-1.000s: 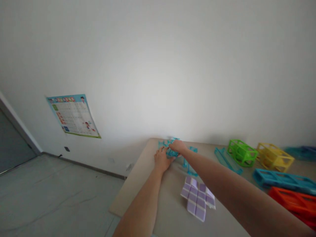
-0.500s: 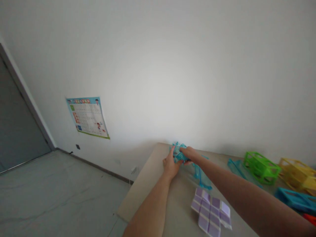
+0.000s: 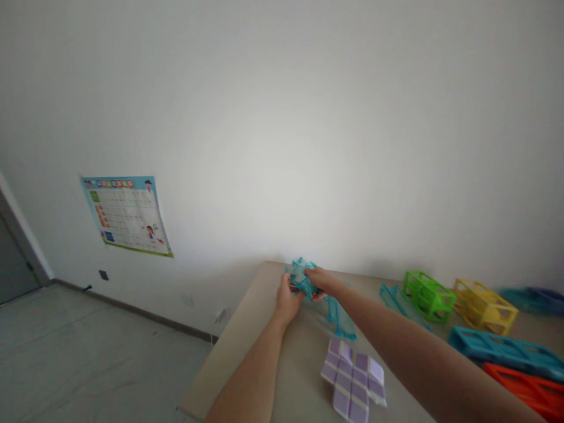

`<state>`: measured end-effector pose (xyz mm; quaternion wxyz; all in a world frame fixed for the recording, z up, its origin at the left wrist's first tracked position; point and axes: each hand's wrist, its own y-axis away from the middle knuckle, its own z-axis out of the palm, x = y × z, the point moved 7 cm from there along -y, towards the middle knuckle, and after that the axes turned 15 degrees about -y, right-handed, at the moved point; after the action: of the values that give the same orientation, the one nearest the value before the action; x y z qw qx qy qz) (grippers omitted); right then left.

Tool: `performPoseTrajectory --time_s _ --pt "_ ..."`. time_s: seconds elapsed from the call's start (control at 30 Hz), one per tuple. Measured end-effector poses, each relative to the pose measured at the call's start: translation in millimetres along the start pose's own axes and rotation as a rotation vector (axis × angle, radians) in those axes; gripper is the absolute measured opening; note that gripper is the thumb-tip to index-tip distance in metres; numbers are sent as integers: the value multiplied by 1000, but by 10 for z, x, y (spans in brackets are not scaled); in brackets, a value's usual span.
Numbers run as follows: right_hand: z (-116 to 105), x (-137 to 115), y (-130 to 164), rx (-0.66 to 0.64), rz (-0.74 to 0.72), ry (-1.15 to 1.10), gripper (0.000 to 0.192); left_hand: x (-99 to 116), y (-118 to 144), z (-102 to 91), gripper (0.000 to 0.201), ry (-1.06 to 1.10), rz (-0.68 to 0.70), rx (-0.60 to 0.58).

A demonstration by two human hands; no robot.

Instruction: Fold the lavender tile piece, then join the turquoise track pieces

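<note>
Near the far edge of the table, a translucent turquoise plastic piece [image 3: 301, 271] with a jagged, toothed outline is held between both hands. My left hand [image 3: 288, 296] grips it from the left and below. Reaching in from the right, my right hand [image 3: 317, 281] has its fingers closed on the other side of it. Its exact shape is partly covered by the fingers. Beside the right forearm lies another translucent turquoise plastic part [image 3: 341, 323], partly hidden by the arm. Closer to me rests a sheet of purple squares with pale bands [image 3: 352, 376].
To the right stand a green open-frame basket [image 3: 427, 296] and a yellow one [image 3: 484, 305]. Nearer are a blue frame [image 3: 506, 349] and a red one [image 3: 529, 388]. A turquoise panel [image 3: 403, 305] lies by the green basket. The white wall [image 3: 282, 147] rises behind the table [image 3: 238, 346].
The camera view has turned to the right, so everything shifts left and more of the frames shows. Both hands still hold the turquoise piece, which is now less covered.
</note>
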<state>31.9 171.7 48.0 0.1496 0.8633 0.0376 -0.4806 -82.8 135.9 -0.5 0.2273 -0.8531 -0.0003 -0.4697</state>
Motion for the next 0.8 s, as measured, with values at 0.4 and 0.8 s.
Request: performPoseTrajectory --time_s 0.4,0.8 --pt "-470 -28 -49 36 57 214 28 28 28 -16 33 18 35 -5" --pt "-1465 736 324 230 101 568 28 135 26 -200 45 -205 94 106"
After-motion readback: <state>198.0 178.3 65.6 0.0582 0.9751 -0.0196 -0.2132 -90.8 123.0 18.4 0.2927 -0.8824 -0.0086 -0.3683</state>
